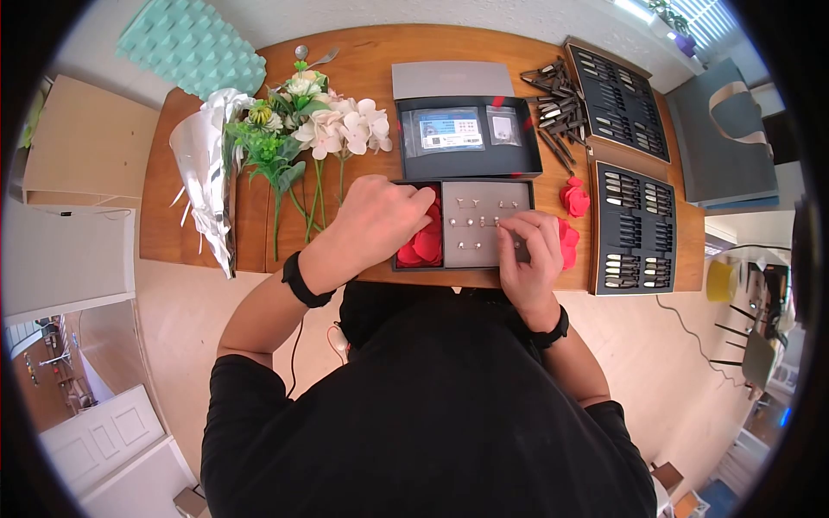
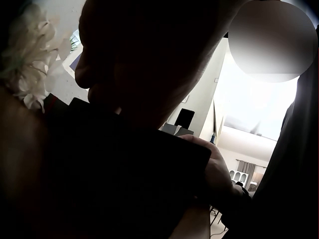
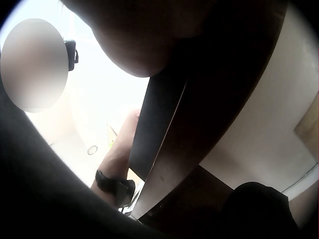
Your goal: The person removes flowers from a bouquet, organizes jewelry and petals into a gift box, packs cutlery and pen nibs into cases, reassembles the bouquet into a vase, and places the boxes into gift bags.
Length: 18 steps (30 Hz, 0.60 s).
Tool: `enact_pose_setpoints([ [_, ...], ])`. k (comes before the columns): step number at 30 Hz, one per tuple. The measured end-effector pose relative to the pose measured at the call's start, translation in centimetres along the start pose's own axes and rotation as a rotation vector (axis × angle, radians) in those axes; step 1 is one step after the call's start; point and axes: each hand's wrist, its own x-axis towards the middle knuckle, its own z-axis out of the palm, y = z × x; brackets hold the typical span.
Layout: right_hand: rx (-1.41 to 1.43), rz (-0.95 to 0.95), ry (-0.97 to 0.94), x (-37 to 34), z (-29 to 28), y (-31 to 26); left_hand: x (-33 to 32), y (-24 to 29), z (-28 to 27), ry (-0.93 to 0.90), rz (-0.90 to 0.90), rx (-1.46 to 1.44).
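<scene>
A dark box (image 1: 472, 268) lies at the table's near edge. Its grey insert (image 1: 467, 234) carries several pairs of small earrings (image 1: 467, 245). Red artificial petals (image 1: 420, 248) fill the compartment on its left. My left hand (image 1: 371, 223) reaches over that compartment with bent fingers, the fingertips at the upper petals; I cannot tell whether they pinch one. Over the insert's right side is my right hand (image 1: 533, 252), fingers loosely bent with a gap to the thumb. Another red flower (image 1: 567, 243) shows just beyond it. Both wrist views are dark, with the box (image 3: 158, 122) as a silhouette.
Behind stands an open box (image 1: 471, 162) with packets inside. Artificial flowers (image 1: 344, 127) and a silver-wrapped bundle (image 1: 205, 177) lie left. On the right are cutlery-like pieces in two dark trays (image 1: 635, 226), a loose pile (image 1: 560, 104) and a red rose (image 1: 574, 198).
</scene>
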Motion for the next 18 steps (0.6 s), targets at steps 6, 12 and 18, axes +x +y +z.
enact_pose_setpoints([
  [6,-0.003,-0.003,0.002,0.0,0.0,0.0,0.2,0.3,0.4,0.015,0.009,0.054],
  [12,-0.003,0.005,0.0,-0.1,0.0,-0.1,0.0,0.4,-0.9,0.061,0.004,0.028],
  [18,-0.003,-0.005,-0.002,0.1,0.0,0.0,-0.1,0.1,-1.4,0.008,0.06,-0.06],
])
